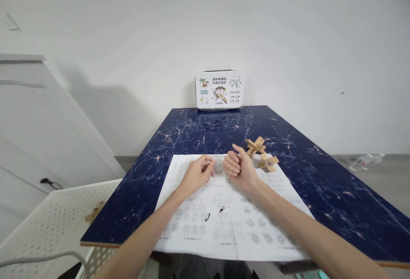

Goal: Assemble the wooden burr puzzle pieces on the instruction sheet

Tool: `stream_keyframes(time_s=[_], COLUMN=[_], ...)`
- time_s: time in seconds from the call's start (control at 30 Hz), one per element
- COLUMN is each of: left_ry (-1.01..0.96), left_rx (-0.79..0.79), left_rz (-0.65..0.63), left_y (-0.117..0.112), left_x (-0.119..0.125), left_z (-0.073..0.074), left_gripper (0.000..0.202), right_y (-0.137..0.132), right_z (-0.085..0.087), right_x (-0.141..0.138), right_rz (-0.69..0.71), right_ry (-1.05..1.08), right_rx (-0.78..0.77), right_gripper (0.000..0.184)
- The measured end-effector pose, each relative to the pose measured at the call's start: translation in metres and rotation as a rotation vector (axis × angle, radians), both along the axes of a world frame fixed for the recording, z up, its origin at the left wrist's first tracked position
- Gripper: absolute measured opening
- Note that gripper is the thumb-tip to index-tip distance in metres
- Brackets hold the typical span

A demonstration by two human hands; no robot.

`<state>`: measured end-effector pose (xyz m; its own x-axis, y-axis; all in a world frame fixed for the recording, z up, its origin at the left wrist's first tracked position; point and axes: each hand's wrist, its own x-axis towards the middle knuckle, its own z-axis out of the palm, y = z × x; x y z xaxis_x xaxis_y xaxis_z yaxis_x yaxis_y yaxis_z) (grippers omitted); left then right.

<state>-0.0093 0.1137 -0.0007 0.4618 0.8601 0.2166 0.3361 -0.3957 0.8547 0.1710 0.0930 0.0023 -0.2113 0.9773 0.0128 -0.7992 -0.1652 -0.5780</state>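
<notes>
My left hand [199,173] rests over the upper left of a printed paper sheet [235,247], its fingers loosely curled in toward the thumb. Nothing shows between them. Facing it, my right hand [238,168] is closed, fingers folded toward the palm and thumb raised; I see no object in it. A small gap separates the two hands. Just beyond my right hand lies an interlocking wooden puzzle [256,146] of crossed sticks. A second wooden puzzle [268,163], marked with a letter like G, sits on the sheet's upper right edge, beside my right wrist.
The blue marbled table [179,132] runs back to a white wall. A white printed case [219,90] stands at its far end. At the left is a white perforated surface [48,215] with a wooden piece [94,211]. A clear plastic item [365,161] lies on the floor at right.
</notes>
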Motion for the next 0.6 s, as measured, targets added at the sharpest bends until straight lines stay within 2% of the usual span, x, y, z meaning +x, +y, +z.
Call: stream_keyframes(time_s=[0.13,0.27,0.47,0.6], left_ry=[0.000,0.010,0.004,0.010], left_rx=[-0.007,-0.016,-0.018,-0.015], left_rz=[0.009,0.010,-0.006,0.000], left_y=[0.000,0.001,-0.001,-0.002], left_x=[0.000,0.000,-0.001,-0.002], left_z=[0.000,0.000,0.002,0.003], left_gripper=[0.028,0.027,0.026,0.025], right_y=[0.000,-0.008,-0.041,-0.060], right_z=[-0.002,-0.006,-0.012,-0.014], right_x=[0.005,0.018,0.048,0.062], right_rz=[-0.008,0.003,-0.065,-0.065], right_ry=[0.096,0.193,0.267,0.278], right_rx=[-0.019,-0.108,-0.244,-0.254], right_gripper=[0.065,0.061,0.056,0.056])
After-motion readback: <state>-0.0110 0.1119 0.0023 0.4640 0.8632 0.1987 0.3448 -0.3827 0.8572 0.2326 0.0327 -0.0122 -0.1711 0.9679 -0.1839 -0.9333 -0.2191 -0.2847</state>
